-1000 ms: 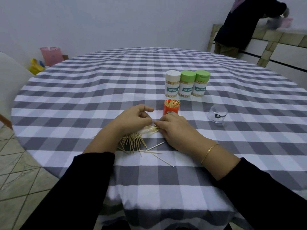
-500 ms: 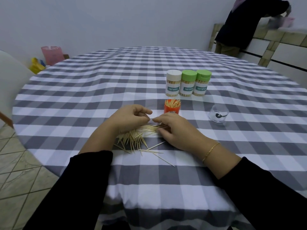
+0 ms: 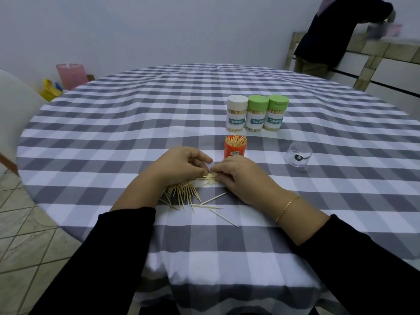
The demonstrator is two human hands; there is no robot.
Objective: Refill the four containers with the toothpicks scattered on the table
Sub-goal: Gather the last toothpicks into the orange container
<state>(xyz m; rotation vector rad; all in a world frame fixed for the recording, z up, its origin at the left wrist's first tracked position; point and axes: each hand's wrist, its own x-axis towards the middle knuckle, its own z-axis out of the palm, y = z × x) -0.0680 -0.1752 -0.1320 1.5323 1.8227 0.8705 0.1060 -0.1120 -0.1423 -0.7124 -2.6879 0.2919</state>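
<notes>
While both hands, left (image 3: 179,165) and right (image 3: 241,178), pinch a small bundle of toothpicks (image 3: 210,177) on the bench (image 3: 113,133) before the orange container (image 3: 235,147), these light, stiff, slippery sticks likely handle best gripped mid-length.

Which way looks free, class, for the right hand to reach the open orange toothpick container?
Probably yes: the open orange toothpick container stands just beyond the right hand, with nothing between them, though that hand pinches toothpicks.
</notes>
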